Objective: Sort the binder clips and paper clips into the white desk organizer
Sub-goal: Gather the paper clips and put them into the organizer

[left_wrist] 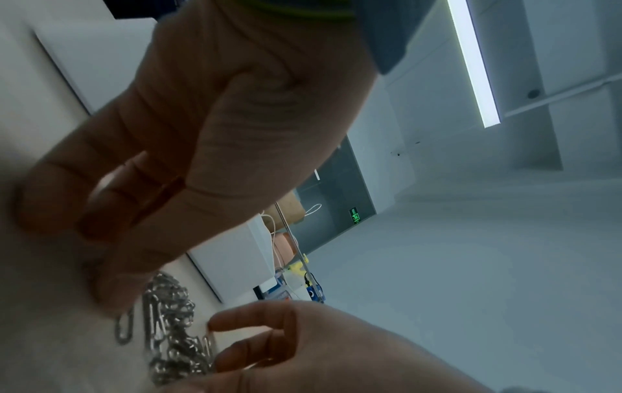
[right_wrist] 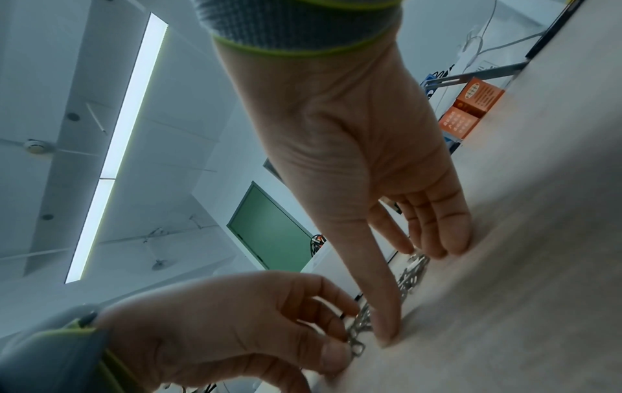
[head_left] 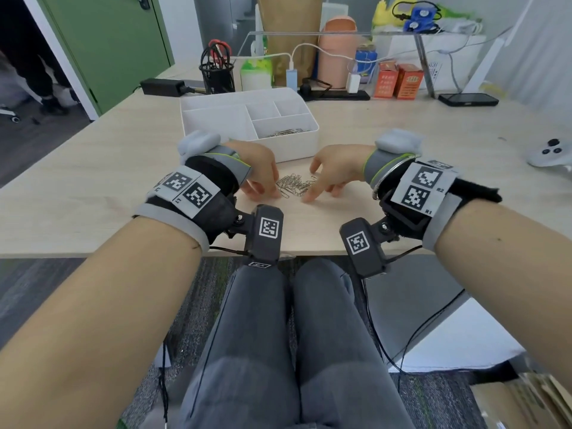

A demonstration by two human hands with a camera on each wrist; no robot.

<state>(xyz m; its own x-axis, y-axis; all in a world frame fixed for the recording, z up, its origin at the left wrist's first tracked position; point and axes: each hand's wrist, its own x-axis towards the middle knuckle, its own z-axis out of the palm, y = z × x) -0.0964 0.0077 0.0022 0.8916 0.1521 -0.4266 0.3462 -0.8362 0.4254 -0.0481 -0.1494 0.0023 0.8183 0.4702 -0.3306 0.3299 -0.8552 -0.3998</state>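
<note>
Paper clips (head_left: 295, 184): a loose pile lying on the bench (head_left: 108, 181), just before the organizer (head_left: 247, 122); more lying in its near right compartment. Left hand (head_left: 258, 168) and right hand (head_left: 332, 170): flanking the pile, fingers loosely spread, tips touching clips and bench, gripping nothing visible.

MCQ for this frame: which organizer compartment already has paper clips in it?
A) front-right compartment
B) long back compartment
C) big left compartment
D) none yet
A: the head view shows silver paper clips lying in the front-right compartment of the white desk organizer; the other compartments show no clips, and a loose pile is on the table between the left hand and right hand.
</note>
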